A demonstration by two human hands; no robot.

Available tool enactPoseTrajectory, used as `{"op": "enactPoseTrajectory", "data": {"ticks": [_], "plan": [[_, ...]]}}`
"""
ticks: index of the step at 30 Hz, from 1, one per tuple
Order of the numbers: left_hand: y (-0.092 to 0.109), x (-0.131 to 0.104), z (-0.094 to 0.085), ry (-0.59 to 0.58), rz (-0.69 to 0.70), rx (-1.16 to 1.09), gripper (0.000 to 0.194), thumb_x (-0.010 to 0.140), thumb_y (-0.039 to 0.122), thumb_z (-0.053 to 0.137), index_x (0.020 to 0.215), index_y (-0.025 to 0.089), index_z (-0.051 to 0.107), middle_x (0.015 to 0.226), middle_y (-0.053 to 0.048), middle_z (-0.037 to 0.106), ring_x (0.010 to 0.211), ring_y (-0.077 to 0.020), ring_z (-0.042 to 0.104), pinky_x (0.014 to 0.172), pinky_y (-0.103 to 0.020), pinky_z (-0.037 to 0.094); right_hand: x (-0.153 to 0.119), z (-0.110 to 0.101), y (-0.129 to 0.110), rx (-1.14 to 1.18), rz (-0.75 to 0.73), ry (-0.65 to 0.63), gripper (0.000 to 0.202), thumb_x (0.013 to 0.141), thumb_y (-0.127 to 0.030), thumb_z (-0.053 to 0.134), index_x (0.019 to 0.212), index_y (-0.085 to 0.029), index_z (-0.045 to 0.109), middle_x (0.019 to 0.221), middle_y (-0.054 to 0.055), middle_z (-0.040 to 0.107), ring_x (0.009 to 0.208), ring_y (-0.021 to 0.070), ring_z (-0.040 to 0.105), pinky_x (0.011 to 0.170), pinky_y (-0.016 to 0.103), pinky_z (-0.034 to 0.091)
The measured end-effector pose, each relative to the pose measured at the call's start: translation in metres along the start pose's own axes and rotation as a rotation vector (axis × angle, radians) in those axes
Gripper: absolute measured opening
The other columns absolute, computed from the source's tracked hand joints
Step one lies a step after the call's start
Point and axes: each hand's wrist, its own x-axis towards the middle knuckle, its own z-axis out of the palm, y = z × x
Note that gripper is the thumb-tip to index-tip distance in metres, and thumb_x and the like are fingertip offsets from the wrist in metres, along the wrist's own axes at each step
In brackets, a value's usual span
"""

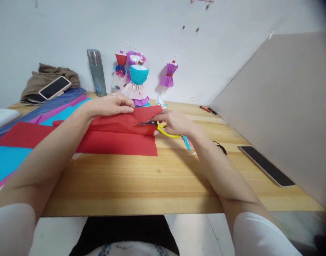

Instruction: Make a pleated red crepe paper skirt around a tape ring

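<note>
Red fabric (pixel 120 144) lies across the wooden table, with its upper layer lifted and folded near the right end. My left hand (pixel 116 105) is closed on the top edge of that layer. My right hand (pixel 173 122) holds yellow-handled scissors (pixel 169 134) and also touches the fabric's right corner. The dark scissor blades point left and lie against the red fabric. Whether the blades are parted is hard to tell.
Blue and pink fabric layers (pixel 10 160) lie at the left. Behind stand a bottle (pixel 97 74) and several small dressed forms (pixel 138 76). A phone (pixel 54 88) rests on brown cloth (pixel 35 83); a dark flat device (pixel 266 165) lies right, beside a partition (pixel 282 99).
</note>
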Motion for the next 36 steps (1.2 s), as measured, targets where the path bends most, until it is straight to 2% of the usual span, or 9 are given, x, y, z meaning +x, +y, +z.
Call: {"op": "enactPoseTrajectory", "data": {"ticks": [3,6,9,13,16,23,31,36], "plan": [[0.001,-0.001,0.0,-0.011,-0.011,-0.01,0.038,0.086,0.05,0.047,0.08,0.017,0.064,0.079,-0.002,0.062,0.075,-0.016,0.055,0.069,-0.025,0.041,0.004,0.0,-0.005,-0.011,0.009,0.011,0.05,0.085,-0.047,0.069,0.121,-0.012,0.072,0.107,0.017,0.068,0.081,0.021,0.058,0.075,0.03,0.043],[0.002,-0.001,0.001,-0.02,-0.009,-0.025,0.038,0.086,0.051,0.047,0.079,0.017,0.064,0.078,-0.001,0.06,0.074,-0.0155,0.054,0.068,-0.024,0.04,0.008,0.0,-0.009,-0.036,0.012,0.004,0.048,0.086,-0.047,0.068,0.119,-0.013,0.073,0.099,0.015,0.068,0.079,0.0205,0.057,0.073,0.03,0.042],[0.002,-0.001,0.0,-0.02,0.004,-0.029,0.036,0.086,0.049,0.046,0.077,0.018,0.063,0.075,-0.001,0.058,0.072,-0.0151,0.053,0.066,-0.024,0.04,0.008,0.002,-0.01,-0.042,0.035,0.012,0.048,0.083,-0.048,0.07,0.119,-0.016,0.074,0.102,0.014,0.068,0.079,0.0202,0.057,0.072,0.03,0.042],[0.003,-0.001,-0.001,-0.031,0.007,-0.032,0.034,0.086,0.046,0.047,0.077,0.017,0.062,0.075,-0.001,0.058,0.071,-0.0154,0.052,0.066,-0.025,0.04,0.007,0.004,-0.01,-0.025,0.05,0.003,0.046,0.084,-0.042,0.068,0.124,-0.019,0.072,0.107,0.013,0.068,0.08,0.0199,0.059,0.072,0.029,0.042],[0.004,-0.001,-0.001,-0.03,0.015,-0.039,0.033,0.086,0.045,0.048,0.077,0.017,0.062,0.074,-0.001,0.058,0.071,-0.0154,0.052,0.067,-0.025,0.039,0.007,0.004,-0.011,-0.034,0.064,-0.005,0.044,0.084,-0.043,0.069,0.12,-0.018,0.073,0.106,0.013,0.069,0.082,0.0215,0.06,0.071,0.03,0.041],[0.007,-0.002,-0.002,-0.018,0.037,-0.063,0.03,0.085,0.042,0.048,0.074,0.016,0.061,0.071,0.0,0.056,0.068,-0.0133,0.05,0.065,-0.024,0.038,0.008,0.003,-0.01,-0.078,0.07,-0.016,0.04,0.083,-0.051,0.07,0.109,-0.021,0.076,0.093,0.01,0.068,0.075,0.0212,0.059,0.065,0.03,0.038],[0.008,-0.002,-0.002,-0.024,0.016,-0.054,0.032,0.085,0.044,0.047,0.075,0.017,0.06,0.073,-0.001,0.056,0.07,-0.0142,0.05,0.067,-0.024,0.038,0.009,0.003,-0.009,-0.089,0.039,-0.005,0.039,0.083,-0.044,0.073,0.112,-0.019,0.076,0.085,0.008,0.069,0.072,0.0197,0.058,0.065,0.029,0.036],[0.007,-0.002,-0.002,-0.032,0.017,-0.037,0.032,0.085,0.045,0.047,0.076,0.017,0.06,0.073,-0.001,0.056,0.07,-0.0146,0.051,0.066,-0.025,0.038,0.009,0.004,-0.008,-0.11,0.06,-0.006,0.038,0.084,-0.047,0.07,0.108,-0.018,0.077,0.082,0.008,0.068,0.071,0.0199,0.058,0.063,0.029,0.035]]}}
